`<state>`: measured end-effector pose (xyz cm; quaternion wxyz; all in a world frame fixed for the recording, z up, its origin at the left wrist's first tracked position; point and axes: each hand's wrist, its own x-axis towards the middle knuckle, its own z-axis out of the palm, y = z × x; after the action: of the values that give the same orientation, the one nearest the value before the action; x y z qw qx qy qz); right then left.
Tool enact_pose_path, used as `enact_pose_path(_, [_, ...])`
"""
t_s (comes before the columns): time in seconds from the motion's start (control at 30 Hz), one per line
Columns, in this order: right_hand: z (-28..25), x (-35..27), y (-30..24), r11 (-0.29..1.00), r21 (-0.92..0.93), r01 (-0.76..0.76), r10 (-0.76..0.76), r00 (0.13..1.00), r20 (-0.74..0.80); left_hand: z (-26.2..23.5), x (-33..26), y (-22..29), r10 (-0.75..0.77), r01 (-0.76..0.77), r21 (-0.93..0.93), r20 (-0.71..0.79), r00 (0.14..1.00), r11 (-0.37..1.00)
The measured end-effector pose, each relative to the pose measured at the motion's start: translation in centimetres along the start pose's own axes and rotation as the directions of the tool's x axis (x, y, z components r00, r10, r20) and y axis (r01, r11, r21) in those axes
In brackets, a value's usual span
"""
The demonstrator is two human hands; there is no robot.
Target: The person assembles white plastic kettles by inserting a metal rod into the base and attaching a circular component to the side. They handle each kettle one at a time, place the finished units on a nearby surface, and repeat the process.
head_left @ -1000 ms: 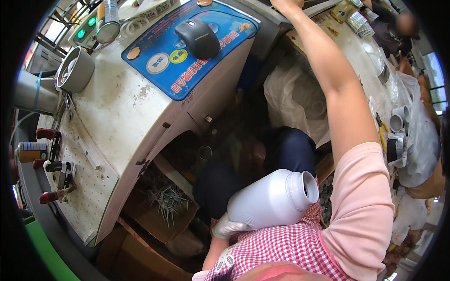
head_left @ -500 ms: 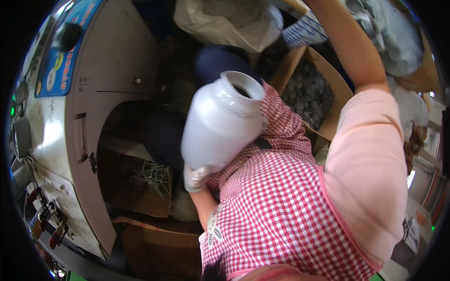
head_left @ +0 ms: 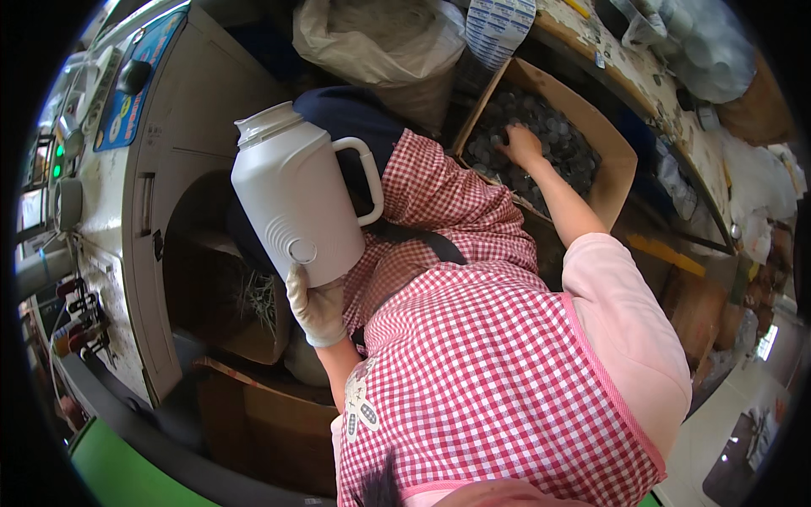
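My left hand (head_left: 317, 306), in a white glove, holds a large white plastic jug (head_left: 296, 198) by its base; the jug has a side handle and stands upright over my lap. My right hand (head_left: 521, 144) reaches into an open cardboard box (head_left: 612, 160) and rests on the small grey round pieces (head_left: 557, 139) that fill it. Whether its fingers have closed on a piece I cannot tell. A red-and-white checked apron (head_left: 481, 372) covers my front.
A cream-coloured machine (head_left: 165, 152) with a blue panel and black knob stands on my left, with an opening beneath. A plastic bag (head_left: 380, 42) sits beyond the jug. Brown cartons (head_left: 253, 414) lie near my feet. A cluttered bench (head_left: 667, 68) runs along the right.
The view has swung from the machine top towards my right. The jug has turned from lying on its side to upright. My right arm has come down into the cardboard box.
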<state>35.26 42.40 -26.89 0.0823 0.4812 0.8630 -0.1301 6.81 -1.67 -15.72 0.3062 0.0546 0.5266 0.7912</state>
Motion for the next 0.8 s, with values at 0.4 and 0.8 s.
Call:
enact_pose_path(0.4, [-8.5, -0.3, -3.4, 0.092, 0.956, -0.278, 0.062, 0.96, 0.273, 4.5, 0.0, 3.2, -0.048, 0.044, -0.592, 0.008, 0.999, 0.805])
enact_pose_path(0.8, [-1.5, -1.3, 2.0, 0.923, 0.374, -0.09, 0.088, 0.996, 0.021, 4.4, 0.3, 3.0, -0.025, 0.023, -0.483, 0.002, 1.0, 0.875])
